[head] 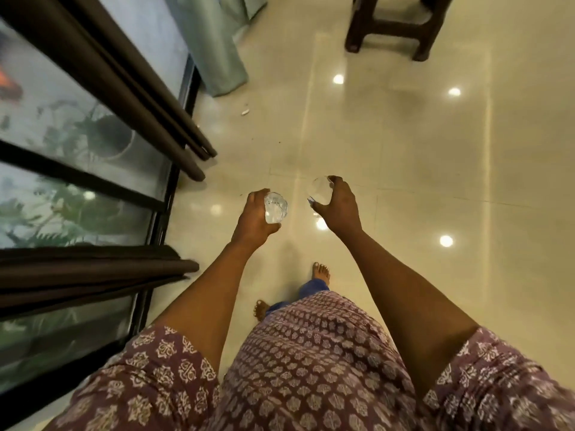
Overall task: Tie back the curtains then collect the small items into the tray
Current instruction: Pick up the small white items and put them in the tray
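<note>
Glossy tiled floor (389, 157) fills most of the view, w/ a big glass door (77, 126) running 7 to 11 o'clock. Two dark curtains hang against it: one bundle (130, 88) at 10 o'clock, another (93, 272) at 8 o'clock, both look gathered narrow, but no tie is visible, so can't tell if they're tied. Pale cloth (214, 42) droops at 12 o'clock, dark stool (395, 23) at 1 o'clock. Person stands barefoot at 6 o'clock, arms out. Left hand (253, 219) is curled round a clear glass (276, 206); right hand (337, 203) grips a second glass (319, 190) from above, fingertips round it. Glasses are near each other, not touching, held well above the floor. Tray isn't in view, so it's prob. a walk away. Risks: smooth glass slipping from the right hand's top grip, then shattering on hard tile beside bare feet; glasses knocking together while walking. Small white scrap (245, 112) lies on the floor at 11 o'clock, uncollected.
</note>
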